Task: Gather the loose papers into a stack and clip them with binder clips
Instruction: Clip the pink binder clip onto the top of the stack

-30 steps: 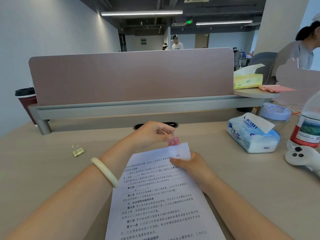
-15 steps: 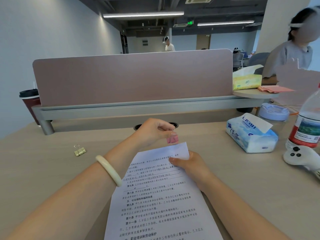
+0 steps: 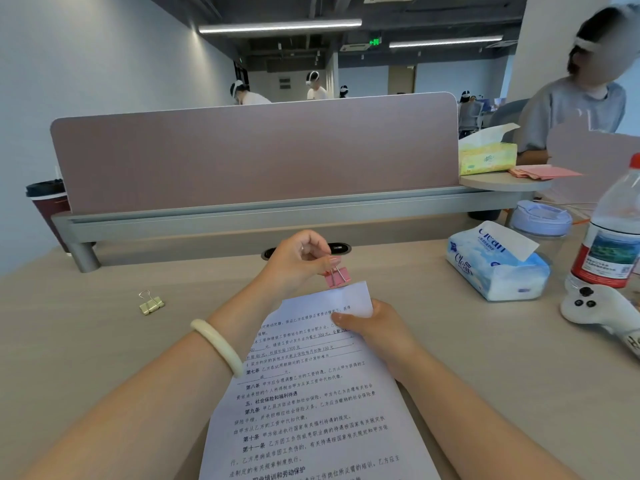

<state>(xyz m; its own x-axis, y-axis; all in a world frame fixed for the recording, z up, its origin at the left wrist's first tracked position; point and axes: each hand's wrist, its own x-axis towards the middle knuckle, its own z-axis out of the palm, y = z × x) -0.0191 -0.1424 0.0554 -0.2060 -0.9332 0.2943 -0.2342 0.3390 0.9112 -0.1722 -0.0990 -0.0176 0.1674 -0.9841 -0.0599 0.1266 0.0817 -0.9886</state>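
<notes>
A stack of white printed papers [image 3: 311,403] lies on the desk in front of me. My right hand [image 3: 374,330] pinches its top right corner, thumb on top. My left hand [image 3: 298,258] holds a pink binder clip [image 3: 336,277] by its wire handles, just above the top edge of the papers. I cannot tell whether the clip's jaws touch the paper. A gold binder clip [image 3: 151,303] lies loose on the desk to the left.
A pink divider panel [image 3: 256,157] on a grey rail crosses the desk behind my hands. On the right are a blue tissue pack [image 3: 495,268], a water bottle [image 3: 609,237] and a white controller [image 3: 602,306]. A dark cup [image 3: 48,206] stands far left. A person sits at back right.
The view has shifted slightly. My left hand lifted the pink clip a little off the paper's top edge and now holds it just above that edge; my right hand keeps its grip.
</notes>
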